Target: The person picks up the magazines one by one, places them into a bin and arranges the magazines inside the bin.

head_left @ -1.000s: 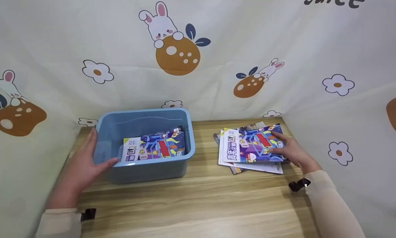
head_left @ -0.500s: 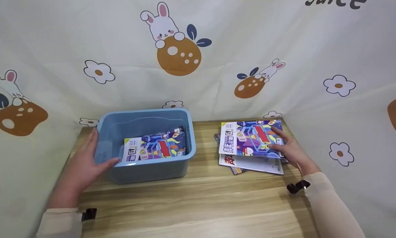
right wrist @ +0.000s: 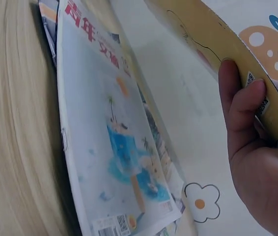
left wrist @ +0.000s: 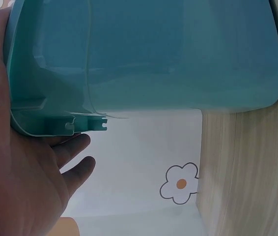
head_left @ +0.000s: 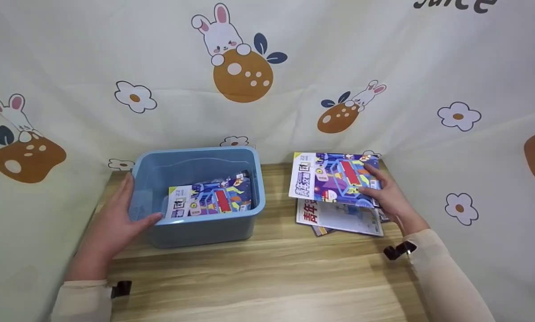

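My right hand [head_left: 385, 194] pinches the right edge of a purple-and-blue magazine [head_left: 332, 178] and holds it tilted above a small stack of magazines [head_left: 339, 217] on the wooden table [head_left: 267, 268]. In the right wrist view the fingers [right wrist: 239, 105] curl under the magazine's yellow back cover [right wrist: 217, 44], above the pale blue top magazine of the stack [right wrist: 114, 142]. My left hand [head_left: 115, 219] grips the left front corner of a light blue plastic bin [head_left: 198, 197]; the left wrist view shows the palm [left wrist: 11, 162] against the bin's rim [left wrist: 55, 123]. A similar purple magazine [head_left: 211, 201] lies inside the bin.
A cartoon rabbit-and-flower cloth [head_left: 267, 67] hangs close behind and along both sides of the table. The stack lies near the table's back right corner. Bare wood [head_left: 258, 286] spans the front of the table.
My right hand has lifted the purple magazine off the stack and shifted it up and slightly left, uncovering the pale blue magazine below. The left hand and bin have stayed put.
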`<state>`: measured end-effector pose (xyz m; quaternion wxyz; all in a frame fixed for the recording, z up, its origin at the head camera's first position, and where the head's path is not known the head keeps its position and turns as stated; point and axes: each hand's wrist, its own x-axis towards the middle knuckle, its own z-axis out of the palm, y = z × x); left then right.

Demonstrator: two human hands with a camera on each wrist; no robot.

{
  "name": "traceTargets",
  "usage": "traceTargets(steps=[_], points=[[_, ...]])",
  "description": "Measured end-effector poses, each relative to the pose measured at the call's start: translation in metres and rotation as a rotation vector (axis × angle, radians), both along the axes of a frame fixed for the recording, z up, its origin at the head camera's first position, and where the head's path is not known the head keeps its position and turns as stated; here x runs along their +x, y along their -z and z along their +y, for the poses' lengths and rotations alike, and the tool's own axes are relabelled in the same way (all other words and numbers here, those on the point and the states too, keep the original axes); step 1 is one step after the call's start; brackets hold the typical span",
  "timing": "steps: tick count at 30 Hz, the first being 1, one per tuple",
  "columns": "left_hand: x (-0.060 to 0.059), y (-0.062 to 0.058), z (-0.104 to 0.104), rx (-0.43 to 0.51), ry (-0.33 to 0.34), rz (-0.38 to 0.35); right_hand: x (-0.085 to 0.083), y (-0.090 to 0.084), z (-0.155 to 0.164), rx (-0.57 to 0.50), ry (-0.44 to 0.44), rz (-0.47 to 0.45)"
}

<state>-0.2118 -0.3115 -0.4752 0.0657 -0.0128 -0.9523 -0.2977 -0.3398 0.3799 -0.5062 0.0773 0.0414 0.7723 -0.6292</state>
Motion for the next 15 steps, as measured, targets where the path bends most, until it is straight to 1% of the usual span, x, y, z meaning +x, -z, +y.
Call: traceTargets(steps=[3,11,15], points=[[0.000,0.000,0.000,0.007,0.001,-0.001,0.000,-0.006,-0.006,-0.036,-0.004,0.026],[0.000,0.000,0.000,-0.002,0.002,-0.004,0.002,-0.021,-0.024,-0.029,-0.001,0.031],[-0.001,-0.001,0.000,-0.013,0.006,0.002,0.004,-0.026,-0.032,-0.056,-0.016,0.043]])
